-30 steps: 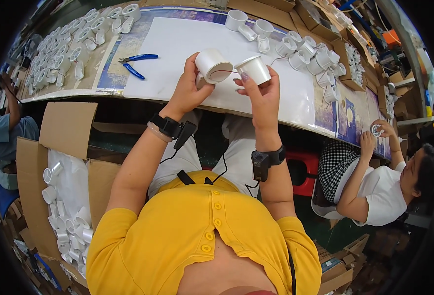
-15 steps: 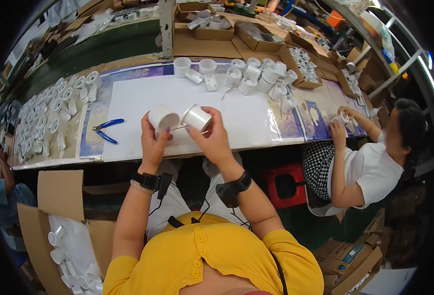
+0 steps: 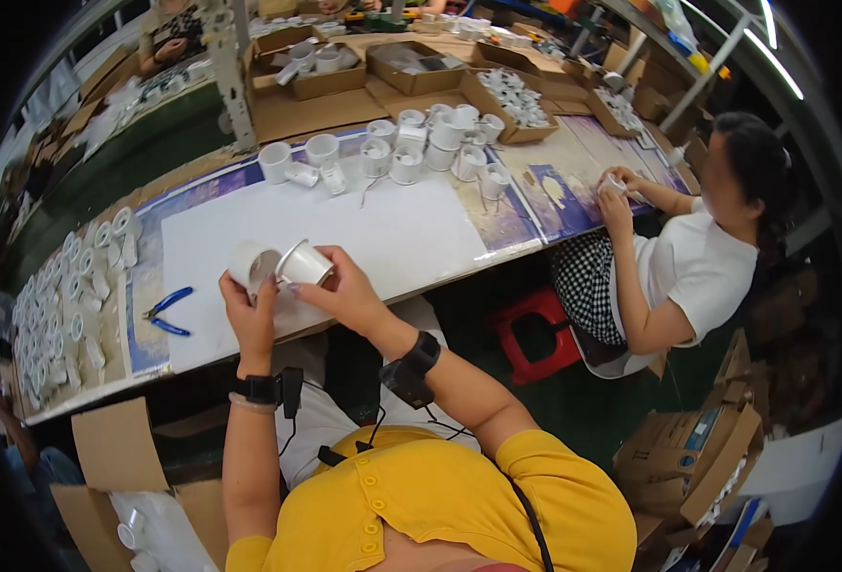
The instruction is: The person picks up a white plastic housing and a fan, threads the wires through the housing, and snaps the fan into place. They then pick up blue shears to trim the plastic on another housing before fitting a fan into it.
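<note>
My left hand (image 3: 250,316) is closed around a white plastic cup-shaped housing (image 3: 246,257), its opening turned to the right. In my right hand (image 3: 352,294) is a white flanged cylinder (image 3: 308,264), tilted with its rim toward the housing. Both parts are held just above the near edge of a white sheet (image 3: 397,229) and sit very close together. Fingertips of both hands meet below the gap; whether a wire runs there is too small to make out. Blue-handled cutting pliers (image 3: 167,313) lie spread on the table left of my left hand.
Several white housings with wires (image 3: 406,164) stand at the back of the sheet. Rows of white parts (image 3: 59,315) cover the table's left end. Cardboard boxes (image 3: 512,100) are behind. A co-worker (image 3: 678,248) sits at the right, near a red stool (image 3: 533,334).
The whole view has turned, so the table appears slanted. My hands have brought the two white parts closer together, and the thin wire seen between them earlier is hardly visible now.
</note>
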The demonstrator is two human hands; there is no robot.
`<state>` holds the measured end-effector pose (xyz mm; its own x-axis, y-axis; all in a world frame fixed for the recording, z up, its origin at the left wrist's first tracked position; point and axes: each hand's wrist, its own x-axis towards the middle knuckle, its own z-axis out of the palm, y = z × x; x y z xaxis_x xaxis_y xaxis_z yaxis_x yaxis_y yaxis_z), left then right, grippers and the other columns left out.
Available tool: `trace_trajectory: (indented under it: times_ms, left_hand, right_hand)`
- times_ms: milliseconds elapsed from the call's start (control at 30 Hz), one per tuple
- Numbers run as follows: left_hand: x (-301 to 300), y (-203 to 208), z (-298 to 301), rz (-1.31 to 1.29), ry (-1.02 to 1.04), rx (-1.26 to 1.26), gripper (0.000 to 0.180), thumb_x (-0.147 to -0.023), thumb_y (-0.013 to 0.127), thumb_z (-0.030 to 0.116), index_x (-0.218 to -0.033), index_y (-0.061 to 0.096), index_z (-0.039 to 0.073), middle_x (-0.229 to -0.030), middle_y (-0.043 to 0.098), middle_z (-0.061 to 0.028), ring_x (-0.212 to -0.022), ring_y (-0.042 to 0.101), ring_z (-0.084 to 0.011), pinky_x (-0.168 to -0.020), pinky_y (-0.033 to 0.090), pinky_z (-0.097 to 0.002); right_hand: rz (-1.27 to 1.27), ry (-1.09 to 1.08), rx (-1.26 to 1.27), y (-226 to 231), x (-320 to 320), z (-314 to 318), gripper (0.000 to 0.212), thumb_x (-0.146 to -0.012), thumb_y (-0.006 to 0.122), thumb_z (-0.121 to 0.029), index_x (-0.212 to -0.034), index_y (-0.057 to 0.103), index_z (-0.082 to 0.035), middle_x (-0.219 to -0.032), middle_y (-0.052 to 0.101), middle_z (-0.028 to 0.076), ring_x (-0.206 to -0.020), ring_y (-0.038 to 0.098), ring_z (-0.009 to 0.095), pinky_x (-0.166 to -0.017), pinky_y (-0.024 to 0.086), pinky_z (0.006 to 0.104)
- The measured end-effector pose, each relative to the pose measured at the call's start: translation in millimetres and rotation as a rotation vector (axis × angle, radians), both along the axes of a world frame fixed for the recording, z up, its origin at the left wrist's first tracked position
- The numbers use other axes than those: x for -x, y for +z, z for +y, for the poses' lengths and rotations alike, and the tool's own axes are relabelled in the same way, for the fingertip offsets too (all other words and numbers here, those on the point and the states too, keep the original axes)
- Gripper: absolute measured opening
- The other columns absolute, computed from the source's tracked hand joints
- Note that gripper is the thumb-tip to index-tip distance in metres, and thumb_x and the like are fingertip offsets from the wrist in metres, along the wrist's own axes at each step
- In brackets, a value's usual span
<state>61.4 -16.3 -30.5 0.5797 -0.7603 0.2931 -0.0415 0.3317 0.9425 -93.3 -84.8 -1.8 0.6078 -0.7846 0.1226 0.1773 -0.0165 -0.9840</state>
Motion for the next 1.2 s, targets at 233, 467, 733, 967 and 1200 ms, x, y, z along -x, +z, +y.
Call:
trace_trajectory:
  times_ms: [233, 467, 733, 967, 1200]
  left_hand:
    - [0, 0, -4, -0.012, 0.046, -0.020, 0.042, -0.087, 0.056, 0.009, -0.124, 0.036, 0.000, -0.114, 0.052, -0.0108, -0.100, 0.053, -0.0163, -0.085, 0.044, -0.0265]
    - [-11, 2, 3, -0.073, 0.125, -0.098, 0.043, -0.088, 0.059, 0.014, -0.123, 0.038, -0.001, -0.114, 0.053, -0.0120, -0.100, 0.054, -0.0179, -0.084, 0.046, -0.0291]
    - [-1, 12, -5, 0.109, -0.113, 0.023, 0.041, -0.089, 0.056, 0.017, -0.123, 0.037, 0.004, -0.114, 0.051, -0.0101, -0.097, 0.054, -0.0158, -0.080, 0.048, -0.0283]
    - [-9, 13, 7, 0.311, -0.217, 0.077, 0.049, -0.088, 0.043, 0.014, -0.134, 0.027, 0.004, -0.123, 0.046, -0.0119, -0.107, 0.050, -0.0177, -0.087, 0.046, -0.0338]
    - [-17, 2, 3, 0.172, -0.210, 0.059, 0.052, -0.088, 0.041, 0.011, -0.136, 0.024, 0.003, -0.125, 0.044, -0.0121, -0.108, 0.050, -0.0197, -0.090, 0.045, -0.0348]
  right_hand:
    - [-0.129, 0.059, -0.175, 2, -11, 9, 0.060, -0.087, 0.066, -0.013, -0.128, 0.026, 0.002, -0.110, 0.056, 0.016, -0.088, 0.062, 0.016, -0.078, 0.052, 0.0309]
    - [-0.039, 0.058, -0.082, -18, -30, 4, 0.062, -0.090, 0.063, -0.021, -0.131, 0.022, 0.003, -0.103, 0.060, 0.015, -0.089, 0.064, 0.019, -0.075, 0.055, 0.0329]
    - [-0.161, 0.282, -0.525, 18, 1, -22, 0.052, -0.098, 0.041, -0.041, -0.127, 0.044, 0.002, -0.108, 0.062, 0.017, -0.092, 0.064, 0.025, -0.080, 0.054, 0.0340]
    - [-0.180, 0.274, -0.502, 18, -5, -7, 0.049, -0.098, 0.044, -0.037, -0.128, 0.043, 0.002, -0.111, 0.061, 0.018, -0.095, 0.064, 0.024, -0.080, 0.054, 0.0334]
    - [-0.136, 0.258, -0.330, 23, -2, -2, 0.045, -0.096, 0.051, -0.027, -0.128, 0.042, 0.003, -0.114, 0.060, 0.018, -0.096, 0.063, 0.023, -0.080, 0.054, 0.0316]
